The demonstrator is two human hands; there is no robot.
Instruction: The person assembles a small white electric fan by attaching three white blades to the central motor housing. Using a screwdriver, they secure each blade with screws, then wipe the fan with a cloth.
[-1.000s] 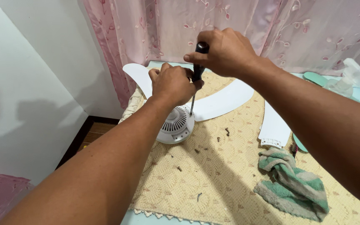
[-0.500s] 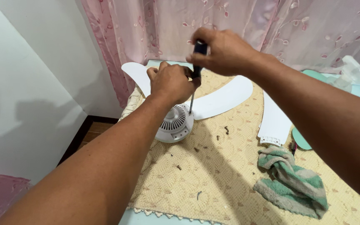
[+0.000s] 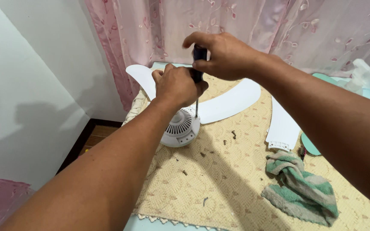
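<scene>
A black-handled screwdriver [image 3: 198,64] is held upright by the right hand [image 3: 221,55], whose fingers are closed round the top of the handle, seemingly so that it can be turned; the lower handle is gripped by the left hand [image 3: 177,85], curled tight about it, apparently to keep the shaft steady; the thin metal shaft is seen running down from under the left hand to the white fan motor housing [image 3: 180,128], where its tip meets the housing's top; a white fan blade [image 3: 230,102] is spread out beyond the hands; loose screws [image 3: 233,134] are scattered on the beige cloth [image 3: 219,179] covering the desk, right of the housing; a green striped rag [image 3: 302,188] is left well off to the right
</scene>
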